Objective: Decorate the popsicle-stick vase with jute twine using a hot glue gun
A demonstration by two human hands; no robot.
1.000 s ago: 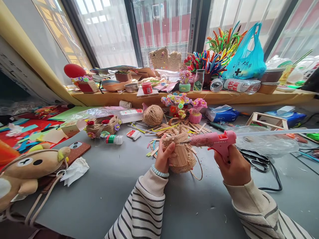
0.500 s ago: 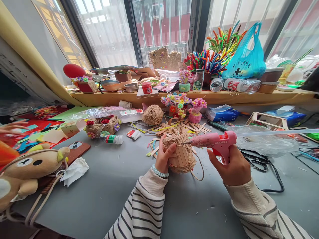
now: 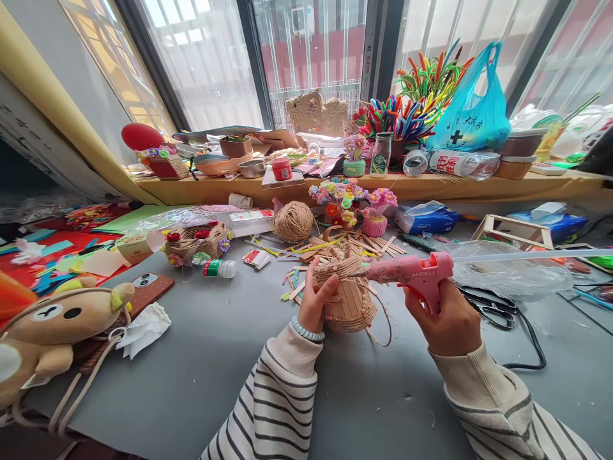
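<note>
The basket, made of flat sticks wrapped with cord, is at the middle of the bench; whether it rests on the surface I cannot tell. The left hand grasps its left side, thumb lying over the upper wrapping. A loose cord end loops down at its right. The right hand is wrapped around the handle of a pink glue gun, its nozzle pointing left at the upper wrapping; contact is unclear. A glue stick juts from the gun's back.

Behind the basket lie loose sticks, with a twine ball farther back. Scissors lie near the right hand. Well to the left are a phone, a tissue and a plush bear. A blue bag stands on the ledge behind.
</note>
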